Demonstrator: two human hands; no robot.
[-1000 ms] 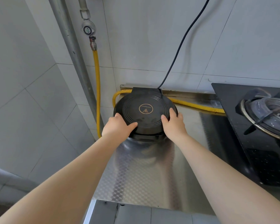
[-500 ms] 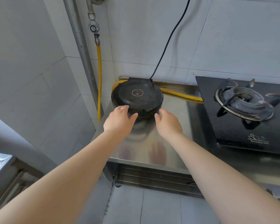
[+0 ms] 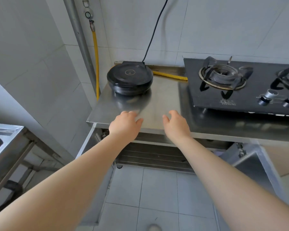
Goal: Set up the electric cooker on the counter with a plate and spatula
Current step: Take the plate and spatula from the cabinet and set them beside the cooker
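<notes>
The round black electric cooker (image 3: 130, 77) sits closed at the back left corner of the steel counter (image 3: 165, 97), its black cord (image 3: 154, 30) running up the tiled wall. My left hand (image 3: 124, 125) and my right hand (image 3: 176, 125) hover over the counter's front edge, well short of the cooker. Both hands are empty with fingers loosely spread. No plate or spatula is in view.
A black two-burner gas stove (image 3: 237, 84) fills the counter's right side. A yellow gas hose (image 3: 95, 52) drops down the wall and runs behind the cooker. A steel sink unit (image 3: 5, 144) stands at the left. Tiled floor (image 3: 157, 197) lies below.
Both hands have let go of the cooker and pulled back to the counter's front edge. The view has backed away, showing more of the stove and floor.
</notes>
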